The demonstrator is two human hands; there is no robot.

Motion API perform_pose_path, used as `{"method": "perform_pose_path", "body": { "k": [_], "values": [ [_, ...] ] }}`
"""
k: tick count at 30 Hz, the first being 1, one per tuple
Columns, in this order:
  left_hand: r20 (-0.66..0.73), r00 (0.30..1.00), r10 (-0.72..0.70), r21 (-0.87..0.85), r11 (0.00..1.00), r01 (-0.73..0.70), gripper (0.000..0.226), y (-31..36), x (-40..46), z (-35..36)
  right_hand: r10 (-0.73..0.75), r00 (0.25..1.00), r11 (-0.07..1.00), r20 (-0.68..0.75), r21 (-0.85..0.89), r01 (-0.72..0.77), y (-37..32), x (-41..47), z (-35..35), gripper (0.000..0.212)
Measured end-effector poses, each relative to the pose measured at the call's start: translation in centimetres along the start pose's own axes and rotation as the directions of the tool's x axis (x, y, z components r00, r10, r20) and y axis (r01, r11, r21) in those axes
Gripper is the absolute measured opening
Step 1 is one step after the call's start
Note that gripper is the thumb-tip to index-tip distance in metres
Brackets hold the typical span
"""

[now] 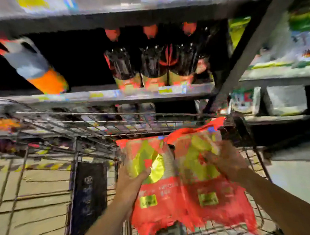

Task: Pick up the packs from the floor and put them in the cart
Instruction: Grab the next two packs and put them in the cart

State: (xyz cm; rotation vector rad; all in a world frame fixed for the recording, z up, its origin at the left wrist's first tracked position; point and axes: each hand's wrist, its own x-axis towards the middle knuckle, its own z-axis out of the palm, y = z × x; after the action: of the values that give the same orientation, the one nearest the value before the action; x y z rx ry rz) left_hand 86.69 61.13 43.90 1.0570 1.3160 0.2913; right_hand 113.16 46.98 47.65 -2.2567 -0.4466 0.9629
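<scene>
Person, two bare forearms and hands, left hand (pixel 132 179) and right hand (pixel 225 161): no sleeves, gloves, watch or rings were visible.

Whole shot is smeared with motion blur, so the print on the red and yellow packs (pixel 185 173) is unreadable, just a few pale marks and two yellow label patches. Can't tell if it's two packs or more, since they overlap near the cart's (pixel 59 125) right edge. The left hand (pixel 132 179) has its fingers tucked behind the pack's left side, only the thumb shows; the right hand (pixel 225 159) is blurry against the wrapper. Both forearms run off the bottom edge. The dark bottles (pixel 152 60) on the shelf (pixel 109 95) have smudged labels, and the price tags are mush. The cart's left side is cut off too.
</scene>
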Motion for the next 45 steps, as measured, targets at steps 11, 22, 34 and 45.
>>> {"method": "perform_pose_path", "body": {
  "k": [11,22,34,45],
  "values": [
    [-0.052,0.987,-0.150,0.062,0.986,0.153,0.067,-5.3,3.6,4.0,0.149,0.988,0.989,0.050,0.010,-0.150,5.2,4.4,1.6,0.059],
    [-0.236,0.970,-0.053,0.631,0.751,0.194,0.081,-2.5,0.5,5.7,-0.066,0.992,0.945,-0.103,-0.325,0.030,4.4,1.4,1.8,0.080],
    [-0.097,0.971,0.220,0.765,0.641,-0.069,0.074,7.8,-10.5,3.1,-0.468,0.866,0.814,0.176,-0.295,0.500,-8.6,-8.4,0.2,0.022],
    [-0.450,0.619,0.644,0.800,0.599,-0.041,0.051,14.9,-28.2,-14.8,-0.768,0.334,0.273,0.546,-0.191,0.943,-28.4,-24.6,6.2,0.040]
  ]
}}
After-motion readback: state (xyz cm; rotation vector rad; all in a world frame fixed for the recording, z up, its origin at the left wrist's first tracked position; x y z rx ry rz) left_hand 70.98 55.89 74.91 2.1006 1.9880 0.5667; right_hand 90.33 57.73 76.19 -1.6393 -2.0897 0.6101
